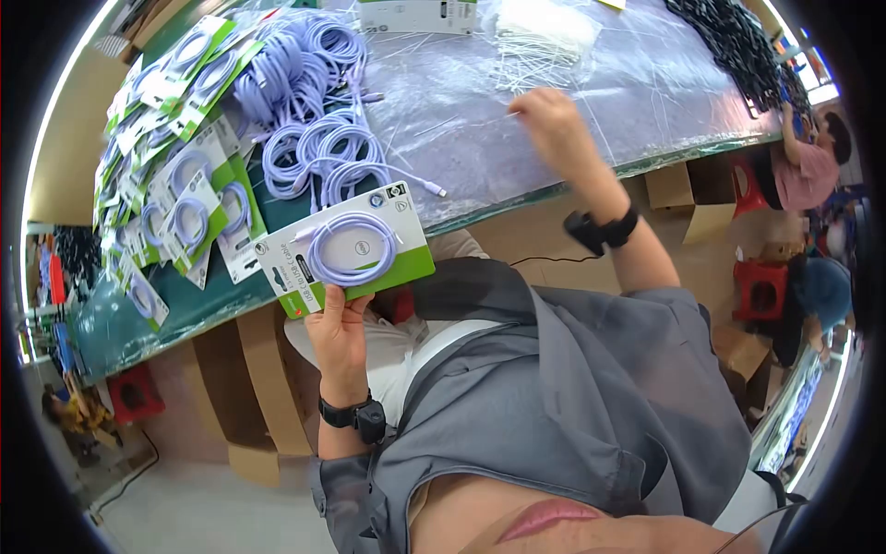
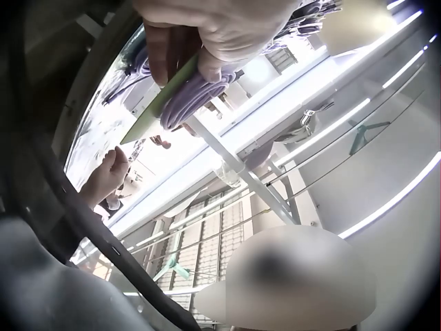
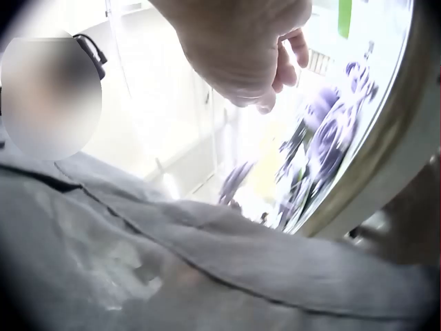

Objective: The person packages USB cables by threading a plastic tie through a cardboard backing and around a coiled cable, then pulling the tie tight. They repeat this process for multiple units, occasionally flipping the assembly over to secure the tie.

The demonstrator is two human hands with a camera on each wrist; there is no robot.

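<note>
My left hand [image 1: 340, 337] grips the lower edge of a white-and-green packaging card [image 1: 406, 214], thumb on its front. A coiled lilac USB-C cable [image 1: 353, 249] lies against that card's face. In the left wrist view, card and coil [image 2: 196, 96] appear edge-on between thumb and fingers. My right hand [image 1: 558, 134] is raised over the plastic-covered table, just in front of a heap of thin white ties [image 1: 535, 55]. Its fingers bend in toward the thumb; I cannot tell whether a thin tie is between them. The right wrist view shows these fingers [image 3: 284, 69] blurred.
Carded cables [image 1: 189, 217] pile up on the left of the table [image 1: 637, 111]. Loose lilac coils [image 1: 323, 152] lie beside them, black cables [image 1: 729, 46] at the far right. Open cardboard boxes [image 1: 245, 388] stand below the table edge. Other people [image 1: 808, 171] sit farther off.
</note>
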